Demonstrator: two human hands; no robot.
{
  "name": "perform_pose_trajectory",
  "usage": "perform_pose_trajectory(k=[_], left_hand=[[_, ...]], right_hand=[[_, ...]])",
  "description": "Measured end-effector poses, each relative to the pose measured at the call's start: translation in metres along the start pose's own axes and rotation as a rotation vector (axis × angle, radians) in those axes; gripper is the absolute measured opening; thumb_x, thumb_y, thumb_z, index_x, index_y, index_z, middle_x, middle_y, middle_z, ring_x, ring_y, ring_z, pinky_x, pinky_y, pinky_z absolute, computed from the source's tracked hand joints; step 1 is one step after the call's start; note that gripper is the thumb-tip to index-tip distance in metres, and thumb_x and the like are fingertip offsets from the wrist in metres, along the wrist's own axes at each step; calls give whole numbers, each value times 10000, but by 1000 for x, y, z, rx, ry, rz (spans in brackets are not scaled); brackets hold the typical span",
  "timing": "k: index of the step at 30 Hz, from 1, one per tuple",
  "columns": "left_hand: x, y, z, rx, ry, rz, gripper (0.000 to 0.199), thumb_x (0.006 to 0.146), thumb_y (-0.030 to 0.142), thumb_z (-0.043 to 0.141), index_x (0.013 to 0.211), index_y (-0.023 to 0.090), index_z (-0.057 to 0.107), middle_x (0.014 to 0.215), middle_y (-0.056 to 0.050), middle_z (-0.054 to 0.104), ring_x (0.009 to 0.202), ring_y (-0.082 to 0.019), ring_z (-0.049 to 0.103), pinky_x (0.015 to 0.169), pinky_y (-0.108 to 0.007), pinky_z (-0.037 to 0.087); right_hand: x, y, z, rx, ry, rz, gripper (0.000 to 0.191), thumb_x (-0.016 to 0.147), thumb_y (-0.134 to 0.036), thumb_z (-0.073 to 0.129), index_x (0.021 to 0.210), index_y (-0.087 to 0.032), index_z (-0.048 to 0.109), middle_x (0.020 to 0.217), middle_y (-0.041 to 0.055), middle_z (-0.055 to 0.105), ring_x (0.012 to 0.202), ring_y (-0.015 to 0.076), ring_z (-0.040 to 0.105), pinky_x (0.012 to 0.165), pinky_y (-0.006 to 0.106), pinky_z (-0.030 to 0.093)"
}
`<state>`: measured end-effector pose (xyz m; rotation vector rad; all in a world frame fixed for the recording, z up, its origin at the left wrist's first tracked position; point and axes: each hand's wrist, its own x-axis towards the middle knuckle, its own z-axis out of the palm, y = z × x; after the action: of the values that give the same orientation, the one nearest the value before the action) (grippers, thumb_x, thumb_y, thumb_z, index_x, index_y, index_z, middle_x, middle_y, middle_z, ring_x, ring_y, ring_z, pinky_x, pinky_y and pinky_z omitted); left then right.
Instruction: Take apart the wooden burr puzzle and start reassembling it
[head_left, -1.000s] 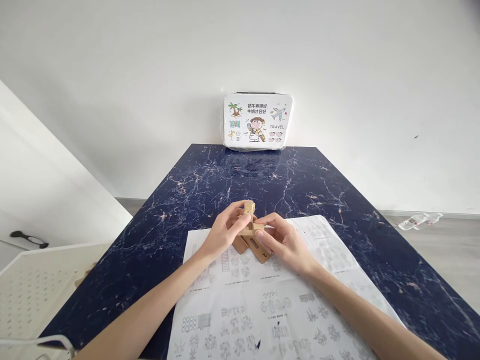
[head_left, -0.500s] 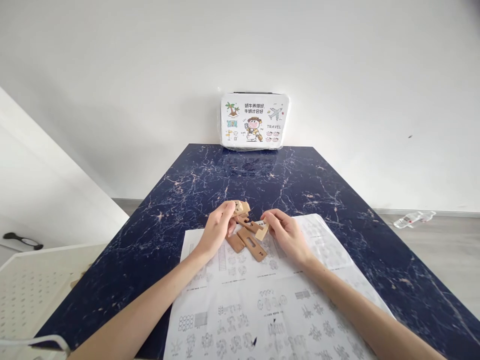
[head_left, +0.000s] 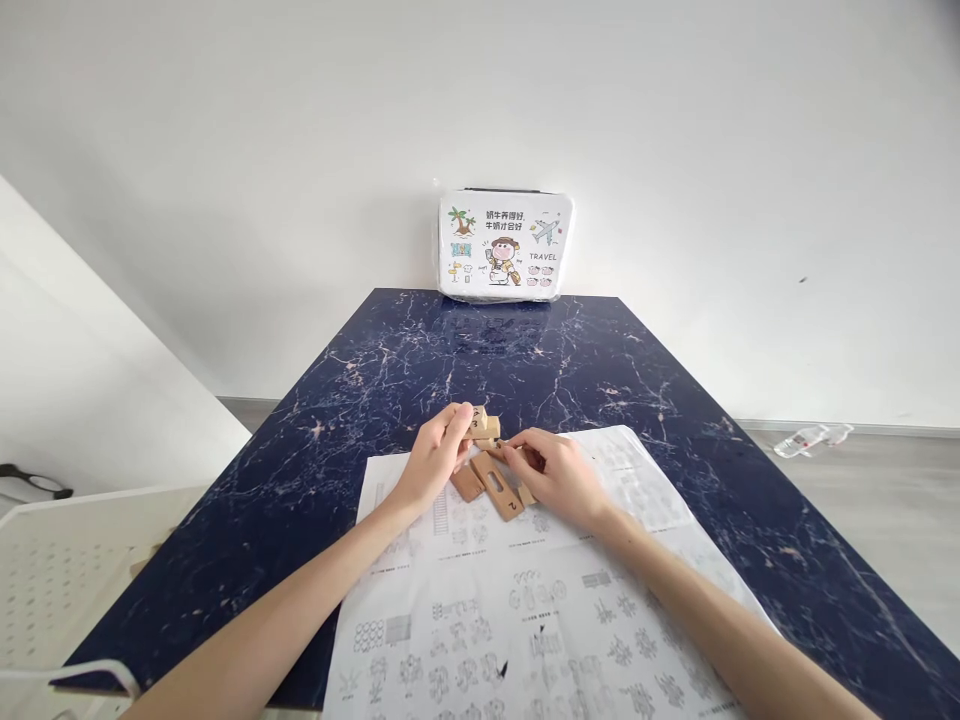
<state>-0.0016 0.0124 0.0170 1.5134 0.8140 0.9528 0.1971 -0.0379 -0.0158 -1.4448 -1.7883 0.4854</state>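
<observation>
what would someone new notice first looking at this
Two bare hands meet mid-table: the left hand pinches small wooden blocks, and the right hand fingers flat wooden pieces on a printed diagram sheet. A cartoon travel case leans against the wall behind the dark marble table.

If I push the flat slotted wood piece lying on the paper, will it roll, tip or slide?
The slotted piece lies flat and broad, so it likely slides rather than rolls or tips. It looks like rigid wood, probably light. Resting on the loose paper sheet, it may drag the paper along. The right hand and another piece sit close by, so a push could bump them.
</observation>
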Motion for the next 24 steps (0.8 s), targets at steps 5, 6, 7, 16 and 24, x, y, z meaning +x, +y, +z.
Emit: perform_pose_trajectory(k=[5, 6, 7, 16, 24], left_hand=[[-1, -2, -1, 7, -62, -22, 556, 1014, 711, 522, 787, 220, 394, 659, 59, 360, 521, -87, 308, 513, -256, 249], [-1, -3, -1, 9, -81, -23, 555, 1012, 716, 521, 793, 220, 399, 670, 59, 353, 525, -87, 302, 511, -254, 249], [-1, -3, -1, 11, -97, -21, 554, 1011, 716, 523, 796, 220, 403, 679, 59, 342, 529, -88, 292, 510, -253, 249], [-3, -5, -1, 136, -91, 32, 527, 1029, 658, 531, 767, 211, 435, 695, 42, 361, 561, -105, 288, 495, -242, 274], [-3, -4, 1, 160, -85, 22, 507, 1041, 623, 532, 762, 208, 450, 667, 58, 321, 538, -96, 263, 491, -242, 232]], right_hand=[[-1, -1, 1, -8, 11, 16, 225, 995, -371, 576, 863, -230, 691, 686, 2, 641, 611, 156, 524, 589, 307, 368], [-1, -1, 1, -8, 15, 30, 217, 983, -365, 583, 846, -230, 684, 679, -1, 635, 606, 154, 519, 588, 304, 367], [-1, -2, 1, -8, 21, 45, 211, 971, -361, 590, 831, -230, 676, 667, -5, 625, 598, 153, 512, 583, 302, 365], [-1, -3, -1, -22, 74, 152, 217, 924, -378, 603, 782, -224, 659, 613, -15, 577, 576, 158, 479, 562, 303, 340], [-2, 0, -1, -33, 75, 170, 240, 947, -412, 588, 824, -221, 666, 576, -39, 514, 553, 155, 461, 561, 302, 343]])
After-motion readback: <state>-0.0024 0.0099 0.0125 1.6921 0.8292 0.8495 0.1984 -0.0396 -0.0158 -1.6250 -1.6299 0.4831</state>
